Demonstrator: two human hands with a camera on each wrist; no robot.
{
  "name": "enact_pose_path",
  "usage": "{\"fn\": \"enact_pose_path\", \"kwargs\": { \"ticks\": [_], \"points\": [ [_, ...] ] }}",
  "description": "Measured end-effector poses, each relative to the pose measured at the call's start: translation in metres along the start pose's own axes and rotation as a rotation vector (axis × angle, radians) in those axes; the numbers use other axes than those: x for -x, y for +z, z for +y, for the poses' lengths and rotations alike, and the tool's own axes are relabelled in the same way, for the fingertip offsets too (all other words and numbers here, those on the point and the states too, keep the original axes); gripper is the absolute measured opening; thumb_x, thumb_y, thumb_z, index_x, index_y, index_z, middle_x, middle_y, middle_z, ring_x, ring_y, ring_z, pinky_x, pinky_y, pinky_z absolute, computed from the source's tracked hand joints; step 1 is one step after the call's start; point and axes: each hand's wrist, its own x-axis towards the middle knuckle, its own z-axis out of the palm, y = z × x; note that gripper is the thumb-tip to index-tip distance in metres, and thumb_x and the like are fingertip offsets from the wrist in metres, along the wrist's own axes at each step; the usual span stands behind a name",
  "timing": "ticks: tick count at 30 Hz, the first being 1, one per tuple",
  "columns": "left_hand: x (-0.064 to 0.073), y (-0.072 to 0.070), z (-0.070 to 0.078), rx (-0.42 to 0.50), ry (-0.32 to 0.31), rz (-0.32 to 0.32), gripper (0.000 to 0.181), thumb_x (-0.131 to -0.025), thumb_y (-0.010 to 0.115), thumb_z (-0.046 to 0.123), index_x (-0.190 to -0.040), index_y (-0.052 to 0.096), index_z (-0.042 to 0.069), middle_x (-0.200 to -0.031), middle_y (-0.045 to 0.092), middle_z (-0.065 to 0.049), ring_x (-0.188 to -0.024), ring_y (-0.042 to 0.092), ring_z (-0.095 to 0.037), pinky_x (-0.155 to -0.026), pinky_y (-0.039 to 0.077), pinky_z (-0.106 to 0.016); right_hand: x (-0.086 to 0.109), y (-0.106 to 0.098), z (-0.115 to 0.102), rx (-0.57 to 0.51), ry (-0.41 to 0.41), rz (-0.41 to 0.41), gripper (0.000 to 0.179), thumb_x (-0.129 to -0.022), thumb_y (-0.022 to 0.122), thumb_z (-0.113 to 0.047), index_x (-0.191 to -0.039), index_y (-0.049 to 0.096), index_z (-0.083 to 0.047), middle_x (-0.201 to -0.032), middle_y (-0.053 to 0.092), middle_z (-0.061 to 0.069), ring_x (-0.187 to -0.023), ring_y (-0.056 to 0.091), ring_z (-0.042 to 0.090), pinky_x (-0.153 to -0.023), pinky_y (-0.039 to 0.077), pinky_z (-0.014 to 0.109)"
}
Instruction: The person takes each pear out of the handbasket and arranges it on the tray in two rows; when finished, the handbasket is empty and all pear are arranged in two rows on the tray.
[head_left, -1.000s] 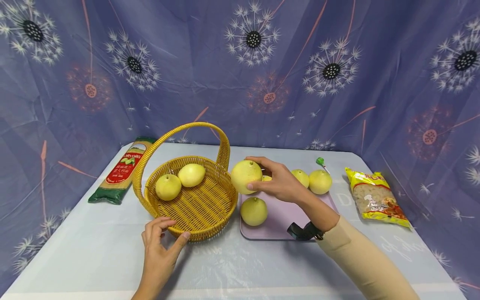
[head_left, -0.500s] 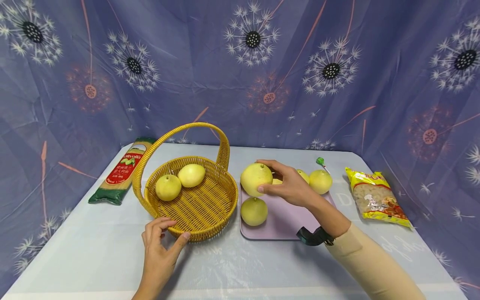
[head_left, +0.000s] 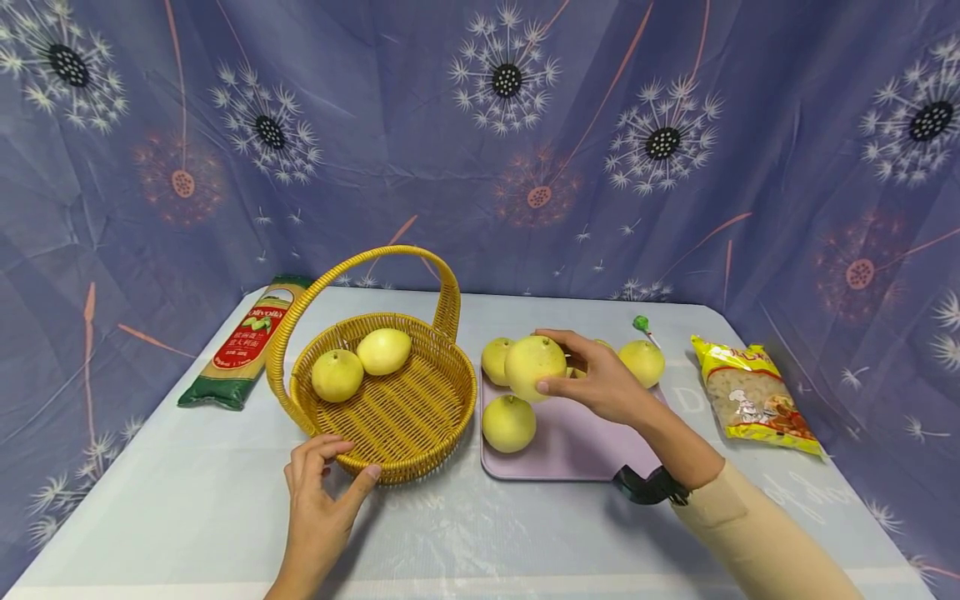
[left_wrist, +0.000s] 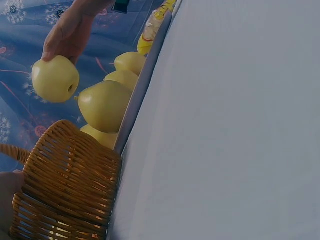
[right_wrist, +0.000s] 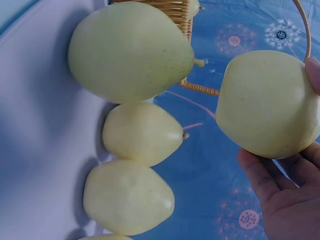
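Observation:
My right hand [head_left: 603,379] pinches a pale yellow pear [head_left: 535,367] between thumb and fingers, above the back left part of a lilac tray [head_left: 581,437]. In the right wrist view this held pear [right_wrist: 270,105] hangs beside a row of other pears. On the tray, one pear [head_left: 508,423] stands at the front left and another pear [head_left: 495,360] sits behind it. More pears along the back are partly hidden by my hand. My left hand [head_left: 318,492] grips the front left rim of a yellow woven basket [head_left: 446,437]. Two pears [head_left: 337,375] lie inside it.
The basket's tall arched handle [head_left: 382,252] rises over it. A green and red pasta packet [head_left: 251,337] lies at the left. Behind the tray is a green-topped lollipop [head_left: 641,322]. At the right lies a yellow snack bag [head_left: 753,392]. A patterned curtain [head_left: 420,125] closes the back.
My right hand has moved rightward with the pear, from beside the basket to over the tray. The back left pear has come into view. My left hand and the basket stay put.

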Motion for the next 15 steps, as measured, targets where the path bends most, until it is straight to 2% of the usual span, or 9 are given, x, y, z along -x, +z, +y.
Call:
{"fn": "enact_pose_path", "kwargs": {
  "ticks": [8,15],
  "points": [
    [0.000,0.000,0.001,0.004,0.006,-0.007,0.041,-0.073,0.078,0.003,-0.107,0.056,0.001,-0.122,0.044,-0.003,-0.105,0.026,-0.001,-0.082,0.024,-0.021,0.009,-0.005,0.011,0.007,0.048,0.012,0.067,-0.079,0.076,-0.031,-0.139,0.046,-0.021,-0.138,0.050,0.004,-0.121,0.053,0.026,-0.100,0.044,0.044],
    [0.000,0.000,0.000,-0.003,0.005,-0.010,0.041,-0.073,0.078,0.003,-0.107,0.056,0.001,-0.122,0.044,-0.004,-0.106,0.026,0.000,-0.082,0.025,-0.020,0.015,-0.008,0.019,0.005,0.083,0.023,0.067,-0.078,0.076,-0.032,-0.137,0.048,-0.021,-0.135,0.051,0.006,-0.119,0.055,0.026,-0.096,0.047,0.035]
  ]
}}
